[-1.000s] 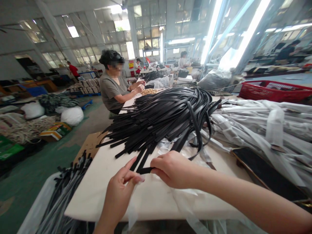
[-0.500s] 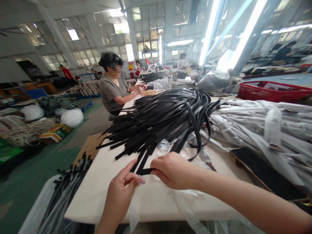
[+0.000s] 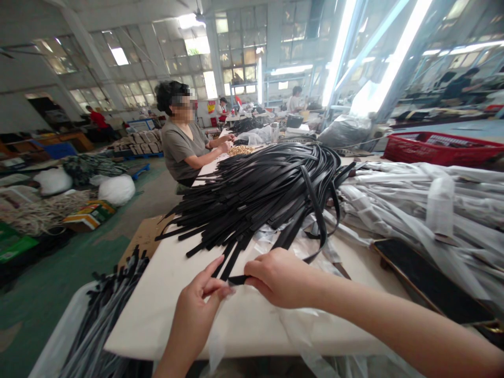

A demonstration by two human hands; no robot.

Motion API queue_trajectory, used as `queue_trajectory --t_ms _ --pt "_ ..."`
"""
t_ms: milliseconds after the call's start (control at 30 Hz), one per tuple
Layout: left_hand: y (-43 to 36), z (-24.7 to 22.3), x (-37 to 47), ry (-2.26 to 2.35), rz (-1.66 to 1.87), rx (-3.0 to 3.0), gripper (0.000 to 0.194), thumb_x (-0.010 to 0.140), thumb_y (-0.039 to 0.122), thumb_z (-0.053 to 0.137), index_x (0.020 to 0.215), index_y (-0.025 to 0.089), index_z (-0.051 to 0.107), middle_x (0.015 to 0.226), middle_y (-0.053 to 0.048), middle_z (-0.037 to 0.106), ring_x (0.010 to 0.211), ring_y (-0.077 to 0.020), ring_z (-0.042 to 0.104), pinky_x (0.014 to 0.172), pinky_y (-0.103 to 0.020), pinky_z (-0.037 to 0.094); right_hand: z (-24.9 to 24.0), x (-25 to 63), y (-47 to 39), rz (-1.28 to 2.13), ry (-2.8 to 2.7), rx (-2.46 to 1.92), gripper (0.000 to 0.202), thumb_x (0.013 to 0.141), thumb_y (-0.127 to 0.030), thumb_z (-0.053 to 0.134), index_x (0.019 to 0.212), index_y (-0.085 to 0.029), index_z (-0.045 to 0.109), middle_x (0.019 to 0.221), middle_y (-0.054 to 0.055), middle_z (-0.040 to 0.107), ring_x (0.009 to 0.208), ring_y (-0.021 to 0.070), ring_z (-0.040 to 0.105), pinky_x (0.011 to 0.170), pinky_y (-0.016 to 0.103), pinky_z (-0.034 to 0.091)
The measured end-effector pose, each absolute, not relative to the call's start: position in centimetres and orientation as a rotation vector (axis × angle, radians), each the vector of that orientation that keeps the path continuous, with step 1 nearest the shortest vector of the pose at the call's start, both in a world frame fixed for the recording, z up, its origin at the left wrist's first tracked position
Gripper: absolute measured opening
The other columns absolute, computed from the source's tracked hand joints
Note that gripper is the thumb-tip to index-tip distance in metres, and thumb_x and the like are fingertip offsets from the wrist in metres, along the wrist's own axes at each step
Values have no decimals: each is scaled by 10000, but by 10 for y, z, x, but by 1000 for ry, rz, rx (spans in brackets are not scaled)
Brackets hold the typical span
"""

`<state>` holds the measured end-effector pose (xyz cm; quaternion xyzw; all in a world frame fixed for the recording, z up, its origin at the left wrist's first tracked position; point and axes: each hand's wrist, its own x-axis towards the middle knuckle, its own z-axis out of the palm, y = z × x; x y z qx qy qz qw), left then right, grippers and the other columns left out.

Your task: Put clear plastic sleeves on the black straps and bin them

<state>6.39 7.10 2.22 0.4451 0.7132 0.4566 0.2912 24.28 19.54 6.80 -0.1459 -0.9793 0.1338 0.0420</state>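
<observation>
My view has the pale table [image 3: 157, 310] running from the near side toward the far side, with a broad pile of black straps [image 3: 255, 189] on its middle, lying just as it did half a second ago. To the right of that pile spread white-wrapped bundles [image 3: 397, 189], equally unmoved. Beyond the pile, on the left, a co-worker [image 3: 181, 142] sits at the table's edge, head now a little further left than before. The red basket [image 3: 437, 152] stays at far right. At far left, a person in red [image 3: 96, 119] has shifted leftward.

Close to me, my right hand [image 3: 279, 278] has sunk slightly toward the near edge; its thumb and bent fingers are clenched on a black strap [image 3: 237, 280], whose short visible stretch points left, just on the near side of the pile and above the table. My left hand [image 3: 195, 304] faces it with index finger extended, thumb and another fingertip right beside that strap's left end. It is too blurred there for me to tell whether they pinch anything. Below the left hand a translucent film strip [image 3: 216, 349] hangs at the near table edge. Smallest, gold-coloured pieces [image 3: 240, 150] lie before the co-worker
</observation>
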Motion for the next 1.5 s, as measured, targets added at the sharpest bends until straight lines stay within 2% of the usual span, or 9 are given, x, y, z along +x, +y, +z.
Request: queue_trajectory --t_ms 133,300,633,800,900,1033,1200,1333,1500 --pt "74 27 66 1998 1114 1297 591 769 324 609 1331 141 572 720 26 737 724 -189 681 801 -282 511 70 242 197 321 -3055 -396 186 933 -267 486 871 -165 630 792 69 723 696 204 685 526 281 267" --pt "75 28 67 2025 1036 1355 586 788 312 580 1349 147 547 768 16 757 773 -199 702 851 -296 513 77 243 199 275 -3118 -384 205 933 -273 479 860 -170 641 774 82 726 685 215 685 542 269 325" --pt "77 29 76 1951 1030 1362 559 771 282 598 1322 189 581 821 14 777 815 -199 721 811 -276 540 77 238 192 272 -3182 -313 144 904 -236 539 887 -161 661 787 78 726 710 231 706 539 267 368" --pt "69 27 58 2056 1028 1383 563 761 365 621 1299 202 601 800 19 784 808 -210 733 831 -278 541 73 242 204 306 -3155 -360 335 923 -466 572 951 -150 678 795 95 740 728 245 705 567 274 402" --pt "62 19 35 2206 1022 1394 581 746 416 650 1298 241 604 791 34 789 815 -219 743 806 -266 549 72 247 216 240 -3169 -440 309 951 -405 526 900 -156 702 756 89 736 685 234 697 553 276 396" --pt "68 12 31 2165 889 1524 520 770 360 631 1282 268 621 801 50 790 796 -200 744 773 -234 548 72 234 210 230 -3199 -367 268 945 -337 523 902 -163 722 756 77 739 677 217 685 535 273 385" --pt "66 9 23 2099 777 1610 516 801 377 614 1311 299 600 850 58 793 856 -191 742 789 -206 539 71 227 208 284 -3194 -301 359 940 -490 527 966 -187 717 779 53 742 698 198 669 523 263 361" --pt "53 11 -3 2256 669 1427 586 774 420 628 1336 259 585 874 33 797 891 -220 736 799 -230 531 76 244 229 237 -3144 -458 284 951 -377 529 883 -187 727 781 51 743 660 174 644 533 262 340" --pt "63 34 22 2212 699 1359 598 749 335 597 1331 199 586 828 10 778 842 -240 710 813 -297 491 95 236 234 226 -3107 -401 264 934 -327 544 837 -171 734 785 65 741 679 175 632 551 266 336"
